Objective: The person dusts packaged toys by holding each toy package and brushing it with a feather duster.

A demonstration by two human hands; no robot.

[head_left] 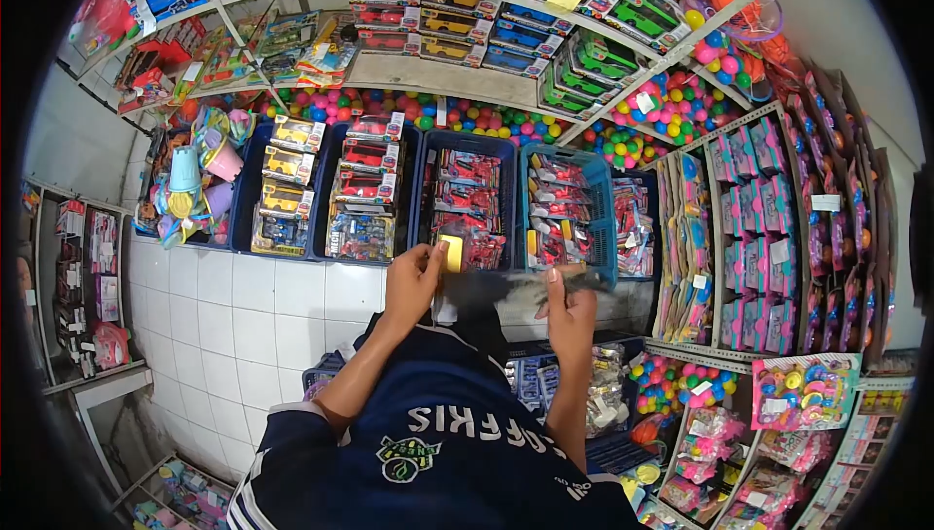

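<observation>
A flat, dark and partly see-through package (491, 292) is stretched between my two hands, blurred, so its contents cannot be made out. My left hand (413, 285) grips its left end, thumb up, beside a small yellow piece (450, 253); whether that piece belongs to the package I cannot tell. At the other end my right hand (569, 311) is closed with the thumb on top. Just beyond the package stand a dark blue basket (425, 201) of red packaged toys and a teal basket (608, 201) holding similar red packs.
More blue baskets to the left hold boxed yellow cars (285, 162) and boxed red cars (368, 155). Shelves of boxed vehicles (452, 24) rise behind, above colourful plastic balls (477, 119). Pink and grey boxes (747, 204) fill a rack at right. White tiles (204, 306) cover the floor.
</observation>
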